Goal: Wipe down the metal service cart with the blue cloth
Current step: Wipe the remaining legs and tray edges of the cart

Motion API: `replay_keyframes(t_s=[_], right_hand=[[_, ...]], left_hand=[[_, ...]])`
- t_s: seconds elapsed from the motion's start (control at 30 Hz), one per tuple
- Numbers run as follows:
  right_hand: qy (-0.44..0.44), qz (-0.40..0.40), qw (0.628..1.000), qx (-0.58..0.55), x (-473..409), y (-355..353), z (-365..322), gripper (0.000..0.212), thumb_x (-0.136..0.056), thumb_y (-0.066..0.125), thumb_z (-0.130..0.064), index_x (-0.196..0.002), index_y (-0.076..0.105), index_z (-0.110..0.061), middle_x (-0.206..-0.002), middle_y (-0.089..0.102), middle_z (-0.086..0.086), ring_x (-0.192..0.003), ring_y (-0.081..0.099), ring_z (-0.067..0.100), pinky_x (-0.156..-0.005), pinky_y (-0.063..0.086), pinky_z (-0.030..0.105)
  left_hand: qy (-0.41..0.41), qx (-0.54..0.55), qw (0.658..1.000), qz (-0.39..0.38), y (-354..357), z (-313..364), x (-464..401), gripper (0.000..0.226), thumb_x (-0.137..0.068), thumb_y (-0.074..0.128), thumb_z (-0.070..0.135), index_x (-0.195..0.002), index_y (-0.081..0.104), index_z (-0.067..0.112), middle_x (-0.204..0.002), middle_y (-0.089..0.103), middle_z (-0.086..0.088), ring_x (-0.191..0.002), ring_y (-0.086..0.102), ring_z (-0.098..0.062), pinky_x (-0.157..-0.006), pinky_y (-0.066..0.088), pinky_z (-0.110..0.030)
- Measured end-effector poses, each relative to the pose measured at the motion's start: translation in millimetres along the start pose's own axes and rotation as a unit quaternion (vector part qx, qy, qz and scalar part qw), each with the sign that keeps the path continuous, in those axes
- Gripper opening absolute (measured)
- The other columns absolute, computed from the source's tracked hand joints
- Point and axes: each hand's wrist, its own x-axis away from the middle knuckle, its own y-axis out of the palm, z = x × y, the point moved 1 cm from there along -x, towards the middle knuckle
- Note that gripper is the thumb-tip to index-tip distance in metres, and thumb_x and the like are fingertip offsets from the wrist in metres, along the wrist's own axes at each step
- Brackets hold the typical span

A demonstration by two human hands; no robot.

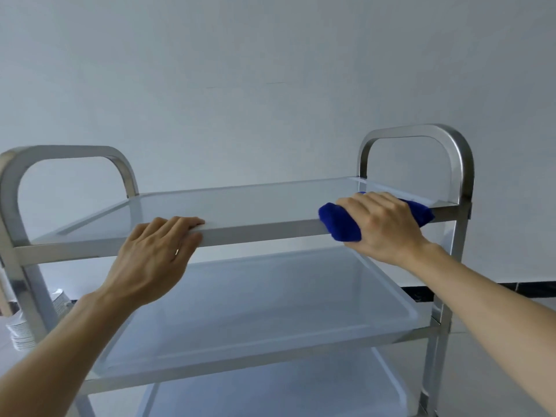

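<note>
The metal service cart fills the view, with a top shelf, two lower tray shelves and an arched handle at each end. My left hand grips the near rim of the top shelf, left of centre, fingers curled over the edge. The blue cloth is bunched under my right hand, which presses it on the same near rim close to the right handle. Part of the cloth sticks out on both sides of the hand.
A plain pale wall stands close behind the cart. A stack of white plates sits low at the left, beside the cart's left post. A dark skirting strip and tiled floor show at the lower right.
</note>
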Motion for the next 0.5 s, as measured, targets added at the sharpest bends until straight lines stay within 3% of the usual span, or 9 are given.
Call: replay_keyframes(t_s=[0.13, 0.4, 0.5], right_hand=[[0.017, 0.000, 1.000, 0.013, -7, 0, -25, 0.034, -0.073, 0.070, -0.029, -0.101, 0.067, -0.010, -0.083, 0.069, 0.004, -0.074, 0.065, 0.033, -0.071, 0.052, 0.043], [-0.045, -0.044, 0.998, -0.019, -74, 8, -181, 0.034, -0.075, 0.070, -0.028, -0.106, 0.064, -0.015, -0.089, 0.068, 0.003, -0.076, 0.065, 0.030, -0.074, 0.046, 0.038], [-0.080, -0.031, 0.996, -0.029, -74, 9, -177, 0.037, -0.077, 0.068, -0.026, -0.111, 0.063, -0.015, -0.089, 0.067, 0.002, -0.075, 0.063, 0.027, -0.069, 0.045, 0.037]], left_hand=[[-0.044, 0.014, 0.999, 0.023, 1, 1, 7, 0.044, -0.098, 0.014, 0.046, -0.119, 0.050, 0.033, -0.113, 0.060, 0.018, -0.104, 0.050, -0.015, -0.095, 0.028, -0.031], [-0.044, -0.014, 0.998, 0.039, -1, -3, 14, 0.034, -0.102, 0.018, 0.039, -0.112, 0.051, 0.035, -0.101, 0.057, 0.018, -0.092, 0.051, -0.015, -0.090, 0.032, -0.032], [-0.048, -0.013, 0.998, 0.033, -2, -12, 16, 0.037, -0.103, 0.016, 0.042, -0.115, 0.051, 0.038, -0.103, 0.058, 0.020, -0.093, 0.050, -0.012, -0.090, 0.030, -0.029]])
